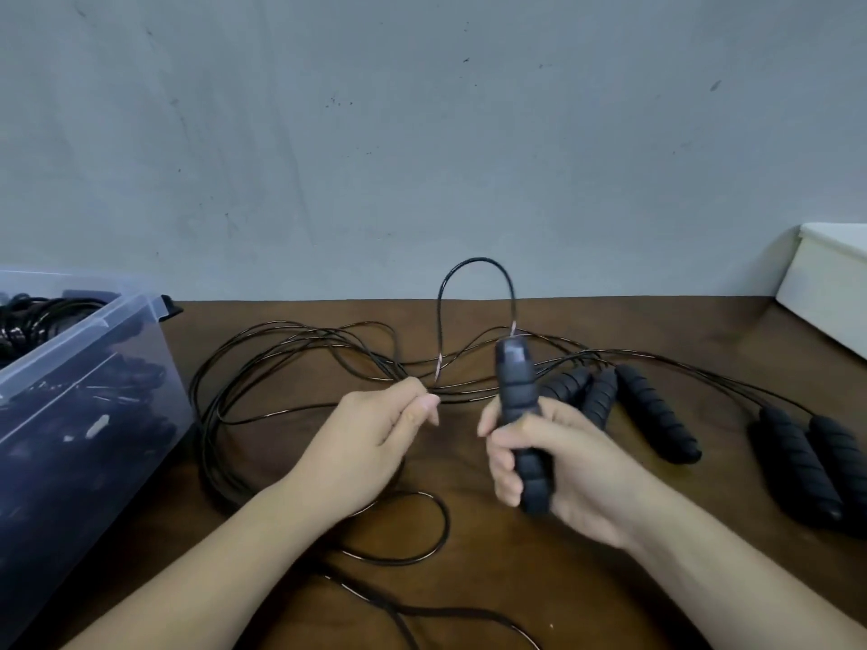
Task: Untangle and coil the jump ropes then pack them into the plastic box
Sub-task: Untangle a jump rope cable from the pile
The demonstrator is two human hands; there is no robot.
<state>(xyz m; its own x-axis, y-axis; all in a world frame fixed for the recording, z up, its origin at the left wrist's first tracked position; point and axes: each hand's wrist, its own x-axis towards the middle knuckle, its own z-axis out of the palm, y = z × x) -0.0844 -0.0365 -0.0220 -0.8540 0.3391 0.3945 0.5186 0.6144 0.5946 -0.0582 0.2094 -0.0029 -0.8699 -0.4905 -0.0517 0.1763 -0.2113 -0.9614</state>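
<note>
Nearest the viewer, a slack loop of black cord (441, 527) lies on the brown table (516, 593), below the left wrist and trailing off the near edge. The right grip (563, 466) is closed around a black foam handle (518, 401), held upright and tilted slightly, its capped end above the fingers. The left grip (375, 438), level with the right and just beside it, has its fingers curled and pinches the rope cord (474, 261) at the fingertips. From that pinch the cord rises clear of the table, arches over and runs down into the top of the held handle. Immediately beyond both grips, a tangle of thin black cords (281, 363) lies spread on the table, looping widely outward from the left grip and crossing behind the held handle. Just beyond and outward of the right grip, three loose handles (657, 415) lie close together on the table; two further handles (797, 466) lie side by side, well out from the right grip. Outward of the left grip stands the clear plastic box (108, 382), open-topped, with dark packed ropes (33, 316) visible inside. A white object (825, 279) sits at the far corner on the right-grip side. A grey wall (422, 133) closes the view behind.
</note>
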